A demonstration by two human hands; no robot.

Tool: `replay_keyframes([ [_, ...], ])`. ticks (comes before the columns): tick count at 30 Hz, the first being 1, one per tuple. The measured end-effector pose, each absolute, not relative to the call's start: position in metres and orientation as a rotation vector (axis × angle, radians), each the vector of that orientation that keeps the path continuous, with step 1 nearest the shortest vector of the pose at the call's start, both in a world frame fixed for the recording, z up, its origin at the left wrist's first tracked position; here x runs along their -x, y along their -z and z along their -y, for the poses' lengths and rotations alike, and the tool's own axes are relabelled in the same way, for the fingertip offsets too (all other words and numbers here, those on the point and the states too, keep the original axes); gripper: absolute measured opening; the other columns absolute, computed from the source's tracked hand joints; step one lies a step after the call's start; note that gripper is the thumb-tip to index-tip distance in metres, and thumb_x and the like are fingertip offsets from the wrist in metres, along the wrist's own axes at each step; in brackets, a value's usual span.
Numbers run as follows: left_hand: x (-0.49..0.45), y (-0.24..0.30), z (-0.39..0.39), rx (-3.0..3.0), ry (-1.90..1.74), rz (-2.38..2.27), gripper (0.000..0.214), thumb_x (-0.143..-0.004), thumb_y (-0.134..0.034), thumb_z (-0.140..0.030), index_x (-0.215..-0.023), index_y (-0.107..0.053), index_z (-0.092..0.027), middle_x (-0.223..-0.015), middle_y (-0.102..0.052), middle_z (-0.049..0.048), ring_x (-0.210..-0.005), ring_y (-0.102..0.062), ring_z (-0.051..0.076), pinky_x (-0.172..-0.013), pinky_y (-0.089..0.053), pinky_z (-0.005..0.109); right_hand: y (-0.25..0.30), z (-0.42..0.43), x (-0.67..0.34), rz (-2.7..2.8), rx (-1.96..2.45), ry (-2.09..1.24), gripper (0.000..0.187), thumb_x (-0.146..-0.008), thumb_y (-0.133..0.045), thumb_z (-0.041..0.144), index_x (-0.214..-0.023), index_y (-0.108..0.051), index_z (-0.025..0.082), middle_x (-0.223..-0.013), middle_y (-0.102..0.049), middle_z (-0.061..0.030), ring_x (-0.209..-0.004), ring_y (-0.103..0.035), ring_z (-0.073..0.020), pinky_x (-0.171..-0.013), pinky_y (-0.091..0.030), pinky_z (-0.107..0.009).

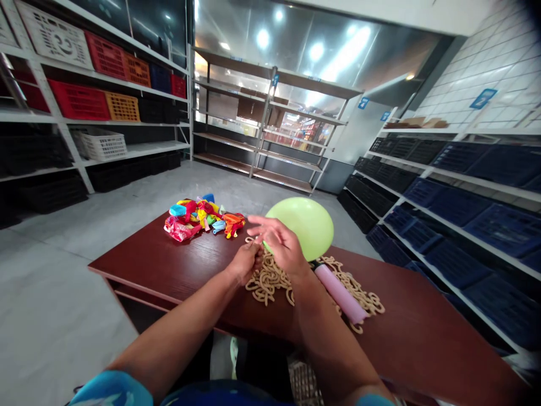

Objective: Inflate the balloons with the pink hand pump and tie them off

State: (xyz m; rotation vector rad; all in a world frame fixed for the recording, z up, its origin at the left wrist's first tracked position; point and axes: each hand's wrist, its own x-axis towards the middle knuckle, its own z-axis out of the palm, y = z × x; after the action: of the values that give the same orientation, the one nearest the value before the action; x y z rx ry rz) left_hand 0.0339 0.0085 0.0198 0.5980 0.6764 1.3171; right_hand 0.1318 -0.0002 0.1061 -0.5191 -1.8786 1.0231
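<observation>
An inflated light green balloon (306, 223) hovers just above the dark red table (169, 262). My right hand (276, 239) is at its near side, the fingers spread and curled at the balloon's neck. My left hand (245, 262) is closed in a pinch right beside it, apparently on the neck, which the fingers hide. Under both hands lies a heap of tan rope-like pieces (270, 279). A pink hand pump (338, 292) lies on that heap to the right. A pile of flat coloured balloons (203, 219) sits at the table's far left.
Shelving with red, orange, white and black crates (97, 90) lines the left wall. Racks of dark blue crates (465, 186) run along the right. Bare metal shelves (270, 124) stand at the back, with open grey floor (51, 293) to the left of the table.
</observation>
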Motion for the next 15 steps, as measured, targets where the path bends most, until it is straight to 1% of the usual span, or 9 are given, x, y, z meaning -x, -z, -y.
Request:
replay_keyframes([
  [1,-0.032,-0.022,-0.009,-0.597,-1.307,-0.653,0.022,-0.074,-0.056,-0.028,-0.064,-0.040,-0.017,-0.049,-0.033,-0.0069,-0.037,-0.022,0.003,-0.037,-0.014,0.016,-0.101,0.005,-0.139,1.839,0.539,-0.987,0.028,-0.087,-0.042,0.038,-0.098,-0.062,0.023,-0.090,-0.064,-0.0037,-0.073,-0.058,-0.0135,-0.071,-0.047,-0.030],
  [2,-0.030,-0.024,-0.009,-0.586,-1.300,-0.614,0.022,-0.074,-0.057,-0.028,-0.065,-0.039,-0.017,-0.050,-0.032,-0.0072,-0.037,-0.022,0.002,-0.037,-0.013,0.016,-0.094,0.009,-0.145,1.811,0.576,-0.960,0.030,-0.087,-0.040,0.039,-0.084,-0.064,0.022,-0.082,-0.064,-0.0034,-0.066,-0.056,-0.0124,-0.066,-0.047,-0.029],
  [3,-0.028,-0.026,-0.009,-0.574,-1.299,-0.575,0.022,-0.074,-0.057,-0.028,-0.067,-0.039,-0.017,-0.052,-0.031,-0.0074,-0.037,-0.021,0.002,-0.037,-0.013,0.015,-0.085,0.010,-0.150,1.783,0.632,-0.949,0.033,-0.087,-0.040,0.040,-0.074,-0.063,0.020,-0.074,-0.063,-0.0030,-0.060,-0.054,-0.0118,-0.060,-0.046,-0.027],
  [5,-0.026,-0.032,-0.007,-0.549,-1.294,-0.508,0.022,-0.074,-0.057,-0.029,-0.070,-0.040,-0.016,-0.054,-0.031,-0.0074,-0.037,-0.021,0.001,-0.036,-0.011,0.014,-0.063,0.008,-0.155,1.678,0.804,-0.929,0.035,-0.085,-0.042,0.042,-0.064,-0.058,0.019,-0.063,-0.058,-0.0012,-0.054,-0.051,-0.0109,-0.054,-0.043,-0.025],
  [7,-0.028,-0.038,-0.004,-0.513,-1.267,-0.456,0.022,-0.075,-0.056,-0.030,-0.071,-0.040,-0.016,-0.056,-0.030,-0.0073,-0.037,-0.019,0.000,-0.035,-0.010,0.013,-0.043,-0.001,-0.155,1.471,0.971,-0.944,0.034,-0.083,-0.043,0.046,-0.065,-0.053,0.019,-0.054,-0.052,0.0019,-0.047,-0.046,-0.0095,-0.047,-0.039,-0.022],
  [9,-0.032,-0.044,0.001,-0.473,-1.221,-0.410,0.021,-0.076,-0.056,-0.029,-0.071,-0.040,-0.015,-0.057,-0.029,-0.0071,-0.037,-0.018,0.000,-0.035,-0.010,0.012,-0.027,-0.012,-0.150,1.310,1.040,-1.057,0.030,-0.080,-0.047,0.049,-0.075,-0.053,0.020,-0.058,-0.054,0.0020,-0.047,-0.047,-0.0098,-0.043,-0.039,-0.021],
  [11,-0.036,-0.050,0.005,-0.426,-1.167,-0.370,0.020,-0.077,-0.055,-0.025,-0.071,-0.039,-0.015,-0.057,-0.028,-0.0070,-0.037,-0.018,-0.001,-0.034,-0.010,0.012,-0.017,-0.020,-0.144,1.261,0.980,-1.173,0.030,-0.078,-0.049,0.049,-0.086,-0.053,0.020,-0.073,-0.061,-0.0013,-0.059,-0.055,-0.0123,-0.049,-0.045,-0.023],
  [13,-0.038,-0.054,0.008,-0.364,-1.120,-0.342,0.018,-0.078,-0.053,-0.021,-0.070,-0.039,-0.015,-0.057,-0.027,-0.0069,-0.037,-0.018,-0.001,-0.033,-0.010,0.012,-0.013,-0.024,-0.137,1.268,0.879,-1.257,0.032,-0.079,-0.047,0.049,-0.092,-0.053,0.021,-0.086,-0.062,-0.0043,-0.073,-0.059,-0.0147,-0.059,-0.048,-0.025],
  [15,-0.038,-0.055,0.009,-0.296,-1.087,-0.316,0.017,-0.080,-0.051,-0.019,-0.069,-0.038,-0.015,-0.056,-0.026,-0.0068,-0.036,-0.018,-0.001,-0.032,-0.011,0.011,-0.012,-0.024,-0.133,1.286,0.819,-1.362,0.035,-0.080,-0.043,0.051,-0.091,-0.054,0.020,-0.088,-0.062,-0.0061,-0.077,-0.059,-0.0156,-0.062,-0.049,-0.026],
])
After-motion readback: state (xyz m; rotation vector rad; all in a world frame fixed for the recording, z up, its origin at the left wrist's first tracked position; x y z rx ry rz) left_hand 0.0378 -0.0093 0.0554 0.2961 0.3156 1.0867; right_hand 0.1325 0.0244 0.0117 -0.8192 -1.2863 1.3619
